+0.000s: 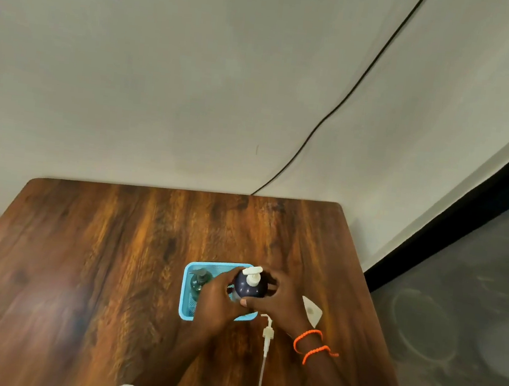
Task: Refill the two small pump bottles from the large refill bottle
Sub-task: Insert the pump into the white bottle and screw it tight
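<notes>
Gripping a dark blue bottle (250, 286) from both sides, the two hands meet over a light blue basket (186, 293) that sits on a wooden desk (95, 270). The left hand (218, 300) curls its fingers round the bottle's left flank, partly covering the basket's middle. The right hand (279, 300) wraps the bottle's right side, its thumb lying across the near face of the bottle and its fingers reaching behind. A white pump head (252, 275) tops the bottle, which stands roughly upright at the basket's right end; whether its base touches the basket floor cannot be told. A small green pump bottle (198, 281) stands in the basket's left end, just beside the left hand. A loose white pump with a long tube (265, 352) lies on the desk near the basket's right corner, running toward the near edge. A white triangular piece (312, 310) lies on the desk to the right of the right hand. Two orange cords (310, 345) circle the right wrist. A black cable (346, 98) runs down the pale wall behind the desk.
</notes>
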